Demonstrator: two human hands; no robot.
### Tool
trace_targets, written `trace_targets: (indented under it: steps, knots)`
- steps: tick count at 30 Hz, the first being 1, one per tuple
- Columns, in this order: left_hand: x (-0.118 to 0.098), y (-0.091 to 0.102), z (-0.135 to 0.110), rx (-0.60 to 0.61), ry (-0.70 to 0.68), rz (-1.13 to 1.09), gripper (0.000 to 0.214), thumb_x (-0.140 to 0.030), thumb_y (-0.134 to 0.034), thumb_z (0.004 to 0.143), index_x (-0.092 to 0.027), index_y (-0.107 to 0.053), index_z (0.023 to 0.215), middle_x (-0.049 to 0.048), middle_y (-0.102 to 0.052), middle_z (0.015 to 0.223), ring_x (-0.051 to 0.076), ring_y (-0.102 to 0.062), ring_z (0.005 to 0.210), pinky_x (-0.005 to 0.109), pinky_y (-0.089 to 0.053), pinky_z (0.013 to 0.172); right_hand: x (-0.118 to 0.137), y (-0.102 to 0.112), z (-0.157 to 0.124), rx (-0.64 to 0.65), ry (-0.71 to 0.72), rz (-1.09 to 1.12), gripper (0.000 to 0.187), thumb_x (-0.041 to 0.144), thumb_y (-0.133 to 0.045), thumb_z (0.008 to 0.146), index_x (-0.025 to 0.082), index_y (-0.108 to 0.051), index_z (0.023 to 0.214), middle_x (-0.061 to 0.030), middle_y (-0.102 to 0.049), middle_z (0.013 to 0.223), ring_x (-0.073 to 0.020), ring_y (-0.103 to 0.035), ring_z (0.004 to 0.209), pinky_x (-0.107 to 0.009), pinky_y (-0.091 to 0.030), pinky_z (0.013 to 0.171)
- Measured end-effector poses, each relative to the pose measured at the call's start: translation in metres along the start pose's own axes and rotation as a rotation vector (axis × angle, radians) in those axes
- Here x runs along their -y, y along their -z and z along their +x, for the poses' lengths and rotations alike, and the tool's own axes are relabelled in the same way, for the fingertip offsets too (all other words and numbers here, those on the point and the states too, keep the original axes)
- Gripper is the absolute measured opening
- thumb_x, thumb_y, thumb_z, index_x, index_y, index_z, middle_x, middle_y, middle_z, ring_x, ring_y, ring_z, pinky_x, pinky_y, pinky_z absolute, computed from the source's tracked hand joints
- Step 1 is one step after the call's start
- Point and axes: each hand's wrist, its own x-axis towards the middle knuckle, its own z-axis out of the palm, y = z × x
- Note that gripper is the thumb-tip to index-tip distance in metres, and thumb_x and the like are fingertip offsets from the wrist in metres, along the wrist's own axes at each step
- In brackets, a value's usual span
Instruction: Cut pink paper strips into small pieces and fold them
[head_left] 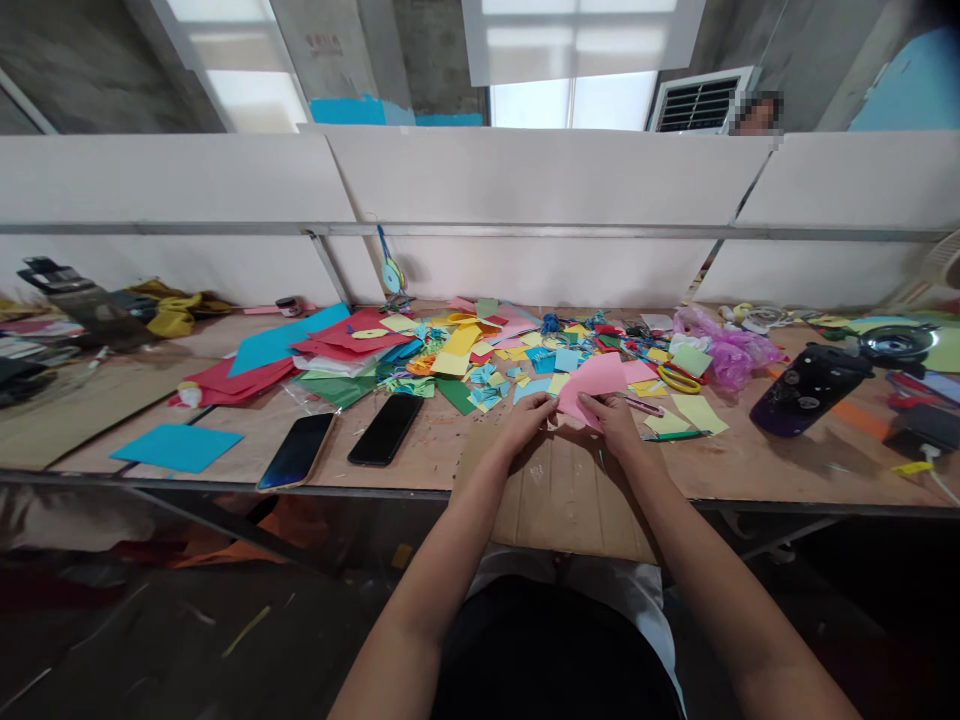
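A sheet of pink paper (596,378) is held up between both hands above a piece of brown cardboard (562,490). My left hand (529,420) pinches its lower left edge. With thumb and fingers closed, my right hand (613,420) grips the lower right part. Just beyond the paper lie many small cut scraps of blue, yellow and green paper (491,385). Yellow-handled scissors (679,380) rest right of my right hand, and a green pen (679,435) lies nearer on pale yellow paper (701,412).
Two phones (298,452) (386,430) lie left of the cardboard, near a blue sheet (178,447). Red sheets (236,382) are stacked behind. A dark tumbler (808,392) leans at the right, beside a pink plastic bag (731,355). A white partition (525,180) stands behind the table.
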Motion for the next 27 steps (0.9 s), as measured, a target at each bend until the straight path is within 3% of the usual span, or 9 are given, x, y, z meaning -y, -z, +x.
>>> trace_targets:
  steps: [11,19,27]
  knots:
    - [-0.003,0.003,0.001,0.011,0.069,-0.031,0.041,-0.057,-0.069,0.074,-0.017,-0.061,0.072,0.0009,-0.061,0.065,0.012,-0.051,0.061,0.026,-0.037,0.060,0.003,-0.003,-0.001,0.009,-0.025,0.042,0.034,0.045,-0.086,0.060,0.018,-0.073,0.075,-0.0024,-0.073,0.074,-0.0196,-0.063,0.067,-0.030,-0.047,0.059]
    - [-0.015,0.000,-0.003,0.010,0.084,-0.075,0.040,-0.057,-0.060,0.080,-0.018,-0.060,0.072,0.0030,-0.065,0.072,0.012,-0.048,0.059,0.026,-0.036,0.058,0.000,0.001,-0.001,-0.044,-0.038,0.048,0.039,0.050,-0.085,0.060,0.018,-0.071,0.075,-0.0020,-0.070,0.070,-0.0176,-0.059,0.057,-0.029,-0.045,0.049]
    - [0.000,0.002,0.003,-0.003,0.039,-0.015,0.039,-0.057,-0.063,0.079,-0.018,-0.060,0.078,0.0016,-0.063,0.073,0.013,-0.052,0.063,0.025,-0.038,0.061,-0.005,0.002,0.002,-0.042,-0.005,0.014,0.036,0.049,-0.085,0.061,0.018,-0.073,0.075,-0.0030,-0.072,0.072,-0.0193,-0.060,0.062,-0.030,-0.046,0.053]
